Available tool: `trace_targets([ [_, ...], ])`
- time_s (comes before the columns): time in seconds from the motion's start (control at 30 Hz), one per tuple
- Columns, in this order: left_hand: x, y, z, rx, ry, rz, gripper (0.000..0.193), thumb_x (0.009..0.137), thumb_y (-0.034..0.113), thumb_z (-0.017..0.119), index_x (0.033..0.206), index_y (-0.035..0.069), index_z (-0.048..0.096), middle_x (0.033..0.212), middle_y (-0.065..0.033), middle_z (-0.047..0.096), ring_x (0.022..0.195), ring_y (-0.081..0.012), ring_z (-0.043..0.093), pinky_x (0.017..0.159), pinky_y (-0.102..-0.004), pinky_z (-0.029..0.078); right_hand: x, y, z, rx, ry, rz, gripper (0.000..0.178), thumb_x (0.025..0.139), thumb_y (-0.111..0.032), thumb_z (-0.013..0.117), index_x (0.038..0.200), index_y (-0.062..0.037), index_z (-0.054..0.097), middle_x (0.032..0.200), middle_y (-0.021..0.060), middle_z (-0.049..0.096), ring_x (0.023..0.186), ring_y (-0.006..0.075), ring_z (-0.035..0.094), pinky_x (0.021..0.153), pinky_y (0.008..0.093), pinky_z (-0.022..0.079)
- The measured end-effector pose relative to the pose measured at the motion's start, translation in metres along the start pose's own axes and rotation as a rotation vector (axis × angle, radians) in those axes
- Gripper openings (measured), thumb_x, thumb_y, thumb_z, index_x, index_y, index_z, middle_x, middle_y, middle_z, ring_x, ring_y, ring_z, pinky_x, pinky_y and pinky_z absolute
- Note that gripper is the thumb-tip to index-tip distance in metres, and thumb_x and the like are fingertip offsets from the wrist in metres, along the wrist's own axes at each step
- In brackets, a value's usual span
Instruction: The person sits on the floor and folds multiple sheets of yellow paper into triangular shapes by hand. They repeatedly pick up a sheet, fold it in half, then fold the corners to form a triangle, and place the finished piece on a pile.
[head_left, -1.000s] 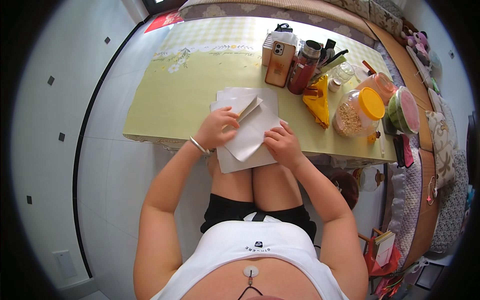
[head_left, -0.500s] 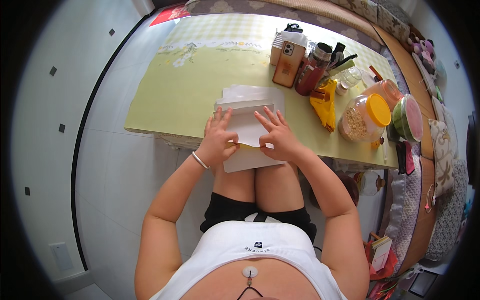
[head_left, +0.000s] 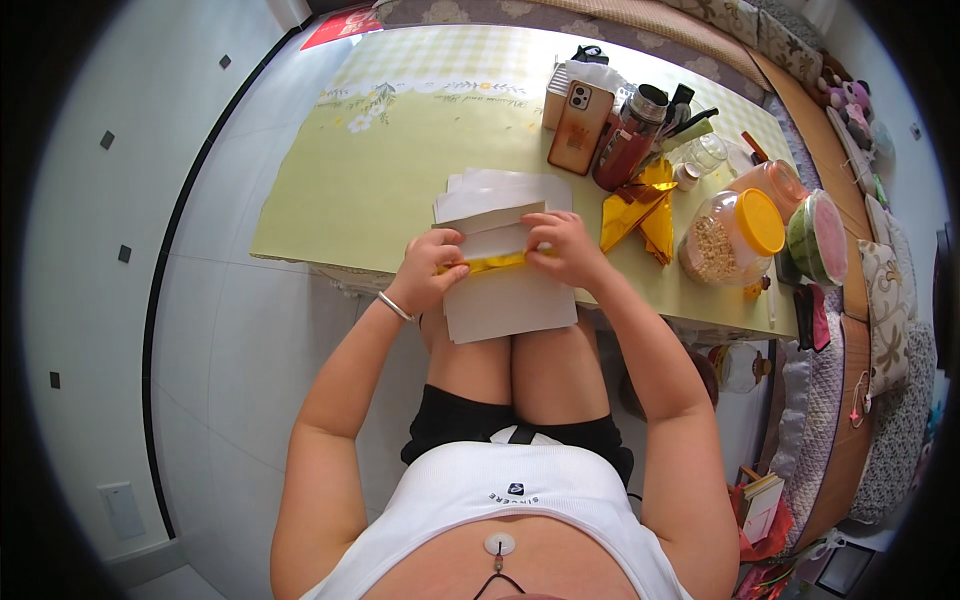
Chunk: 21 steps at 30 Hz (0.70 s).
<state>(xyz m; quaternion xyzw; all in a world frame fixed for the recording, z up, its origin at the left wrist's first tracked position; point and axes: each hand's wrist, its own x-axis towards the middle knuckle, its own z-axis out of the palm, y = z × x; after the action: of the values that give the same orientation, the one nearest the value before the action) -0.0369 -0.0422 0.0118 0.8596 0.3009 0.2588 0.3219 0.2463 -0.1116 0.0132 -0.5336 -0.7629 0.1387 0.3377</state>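
Note:
A narrow, folded strip of shiny gold paper (head_left: 490,264) stretches between my hands, over white sheets (head_left: 512,306) that reach from the table past its front edge above my thighs. My left hand (head_left: 432,268) pinches the strip's left end between thumb and bent fingers. At the other end, my right hand (head_left: 565,248) is closed on the strip, fingers curled. Beyond the strip, a white paper edge (head_left: 490,217) stands slightly raised. Folded gold foil paper (head_left: 655,225) lies on the table to the right of my right hand.
Right of the foil stands a clear jar (head_left: 712,245) with a yellow lid, beside a cut, wrapped watermelon (head_left: 815,238). Farther back are a phone (head_left: 580,128) propped upright, a dark red flask (head_left: 628,140) and a small glass jar (head_left: 707,152). The green table cover (head_left: 340,200) extends left.
My fingers, stretched out over the sheets before, have curled in onto the strip's ends. More of the gold strip shows, slightly farther from me. The foil at the right now spreads farther left.

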Motion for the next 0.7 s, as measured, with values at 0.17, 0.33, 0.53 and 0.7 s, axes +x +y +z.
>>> trace_targets([
  [0.17,0.014,-0.012,0.008,-0.076,0.171,-0.208,0.024,0.087,0.018,0.07,0.078,-0.004,0.065,0.093,-0.0157,0.065,0.088,-0.0322,0.061,0.076,-0.0396,0.049,0.013,0.029,0.012,0.284,0.085,0.426,0.02,0.081,-0.02,0.076,0.078,-0.0021,0.066,0.086,0.0115,0.067,0.08,0.0277,0.062,0.069,0.038,0.049],
  [0.33,0.02,-0.017,0.012,0.017,0.257,-0.184,0.023,0.082,0.017,0.071,0.074,-0.003,0.063,0.082,-0.0163,0.063,0.081,-0.0343,0.058,0.074,-0.0428,0.048,0.03,0.009,0.017,-0.2,0.423,0.054,0.019,0.081,-0.019,0.076,0.079,-0.0033,0.067,0.087,0.0119,0.067,0.082,0.0273,0.062,0.072,0.0383,0.049],
  [0.53,0.015,-0.012,0.015,0.094,0.349,-0.223,0.023,0.08,0.019,0.072,0.074,-0.002,0.064,0.079,-0.0164,0.064,0.083,-0.0347,0.059,0.076,-0.0437,0.048,0.026,0.016,0.02,0.341,0.13,0.414,0.019,0.082,-0.018,0.077,0.08,-0.0032,0.065,0.082,0.0113,0.067,0.078,0.0297,0.062,0.07,0.0393,0.05],
  [0.7,0.018,-0.018,0.018,0.326,0.35,-0.323,0.023,0.078,0.021,0.074,0.071,0.001,0.065,0.079,-0.0148,0.065,0.089,-0.0353,0.058,0.081,-0.0442,0.047,0.042,0.035,0.029,0.274,0.132,0.458,0.022,0.081,-0.022,0.078,0.081,-0.003,0.066,0.082,0.0117,0.067,0.077,0.0318,0.063,0.068,0.041,0.05],
])
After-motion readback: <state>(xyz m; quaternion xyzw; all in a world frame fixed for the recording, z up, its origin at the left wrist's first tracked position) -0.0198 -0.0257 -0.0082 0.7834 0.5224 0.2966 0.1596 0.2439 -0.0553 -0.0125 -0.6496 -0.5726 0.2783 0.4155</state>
